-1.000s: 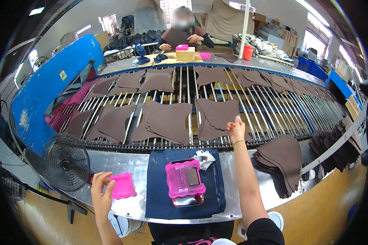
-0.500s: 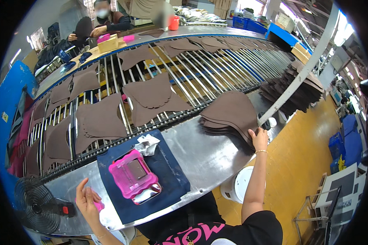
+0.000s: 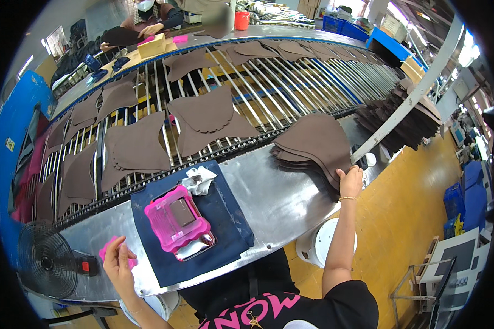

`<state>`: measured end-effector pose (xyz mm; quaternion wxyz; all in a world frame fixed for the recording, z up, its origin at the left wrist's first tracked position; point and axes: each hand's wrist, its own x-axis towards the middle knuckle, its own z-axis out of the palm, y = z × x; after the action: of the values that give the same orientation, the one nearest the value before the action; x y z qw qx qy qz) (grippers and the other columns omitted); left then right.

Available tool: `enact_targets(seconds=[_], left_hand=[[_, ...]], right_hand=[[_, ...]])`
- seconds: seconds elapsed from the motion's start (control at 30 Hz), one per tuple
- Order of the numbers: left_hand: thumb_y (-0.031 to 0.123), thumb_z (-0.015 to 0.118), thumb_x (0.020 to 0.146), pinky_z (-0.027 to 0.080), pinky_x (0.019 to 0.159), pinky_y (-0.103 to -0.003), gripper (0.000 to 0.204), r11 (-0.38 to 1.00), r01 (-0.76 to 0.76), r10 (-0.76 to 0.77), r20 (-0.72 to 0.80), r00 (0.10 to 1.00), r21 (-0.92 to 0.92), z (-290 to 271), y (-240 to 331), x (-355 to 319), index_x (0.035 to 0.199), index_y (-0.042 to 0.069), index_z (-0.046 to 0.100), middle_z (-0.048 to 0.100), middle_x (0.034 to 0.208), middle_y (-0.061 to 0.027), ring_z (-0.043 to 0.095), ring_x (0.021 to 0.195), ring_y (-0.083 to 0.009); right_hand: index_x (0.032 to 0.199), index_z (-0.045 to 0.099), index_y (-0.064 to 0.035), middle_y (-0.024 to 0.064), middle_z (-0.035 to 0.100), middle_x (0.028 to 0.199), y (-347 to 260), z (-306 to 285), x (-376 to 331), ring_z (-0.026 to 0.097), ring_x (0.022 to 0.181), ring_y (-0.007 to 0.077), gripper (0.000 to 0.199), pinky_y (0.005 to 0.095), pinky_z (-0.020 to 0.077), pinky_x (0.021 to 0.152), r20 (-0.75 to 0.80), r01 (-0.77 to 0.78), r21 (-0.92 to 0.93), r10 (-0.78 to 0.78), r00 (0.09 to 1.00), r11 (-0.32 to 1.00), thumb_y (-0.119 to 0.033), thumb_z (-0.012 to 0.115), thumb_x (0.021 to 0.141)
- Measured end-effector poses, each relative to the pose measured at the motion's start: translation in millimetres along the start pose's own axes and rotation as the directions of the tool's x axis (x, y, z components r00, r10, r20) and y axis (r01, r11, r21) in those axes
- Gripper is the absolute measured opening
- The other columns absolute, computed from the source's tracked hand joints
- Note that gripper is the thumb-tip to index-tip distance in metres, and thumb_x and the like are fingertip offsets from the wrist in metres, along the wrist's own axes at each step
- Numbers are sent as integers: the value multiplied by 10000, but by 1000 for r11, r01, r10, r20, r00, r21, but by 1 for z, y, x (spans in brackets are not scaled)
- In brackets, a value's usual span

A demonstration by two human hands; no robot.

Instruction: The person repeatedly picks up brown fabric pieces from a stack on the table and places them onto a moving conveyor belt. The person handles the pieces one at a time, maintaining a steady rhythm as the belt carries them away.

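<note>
At the right end of a pile of brown fan-shaped cut pieces (image 3: pixel 315 137), my right hand (image 3: pixel 351 182) is closed on the pile's near edge. Its thumb lies against the top piece, and the fingertips are partly hidden. My left hand (image 3: pixel 118 266) is over a pink object (image 3: pixel 108 250) on the metal table, its fingers loosely bent and apart. That object is mostly covered by the hand, so its kind does not show. Between my hands, a pink clear-lidded box (image 3: pixel 173 220) with a dark block on top rests on a dark blue mat (image 3: pixel 225 230), beside a crumpled white tissue (image 3: pixel 200 180).
Brown pieces (image 3: pixel 134 145) lie spread over a roller conveyor (image 3: pixel 269 93) beyond the metal table (image 3: pixel 274 197). A black fan (image 3: pixel 46 262) stands at left. A slanted white post (image 3: pixel 400 112) rises by another brown pile (image 3: pixel 395 126). Across the conveyor, a masked person (image 3: pixel 148 24) handles a dark piece.
The view has tilted slightly. My left hand has come lower over the pink object and its fingers have bent. My right hand stays at the pile's edge. The person opposite has lowered the dark piece.
</note>
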<state>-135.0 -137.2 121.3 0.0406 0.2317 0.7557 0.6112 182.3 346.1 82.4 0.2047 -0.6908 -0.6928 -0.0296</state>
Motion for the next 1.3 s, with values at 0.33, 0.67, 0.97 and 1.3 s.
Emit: enact_targets(seconds=[0.33,0.67,0.97,1.3], left_hand=[[98,597,913,439,597,-236,154,995,-21,21,-7,1000,103,9,6,-9,983,-22,662,607,764,-48,564,645,-109],[70,609,880,428,579,-248,141,987,-36,41,-27,999,156,9,22,-14,979,-11,670,586,727,-64,577,632,-132],[59,615,872,396,542,-264,112,969,-133,131,24,991,208,17,39,-10,952,10,676,577,690,-61,564,607,-132],[139,673,857,491,676,-261,390,923,-370,382,-136,914,107,38,49,24,1211,25,555,574,1086,-101,589,951,-178]], right_hand=[[1042,605,10,182,591,1118,-1,1,-11,606,998,336,387,400,497,842,-19,61,-165,-64,998,984,-264,727,797],[925,506,-47,89,580,794,54,38,38,564,398,161,273,259,346,291,485,-291,440,48,873,850,-256,669,857],[1307,458,-17,92,617,768,-8,-6,6,567,424,137,352,238,407,346,167,38,751,-246,955,659,-132,481,976],[1204,515,53,74,636,790,-145,-113,-84,525,453,70,317,195,395,379,-140,190,981,-603,785,21,-139,558,955]])
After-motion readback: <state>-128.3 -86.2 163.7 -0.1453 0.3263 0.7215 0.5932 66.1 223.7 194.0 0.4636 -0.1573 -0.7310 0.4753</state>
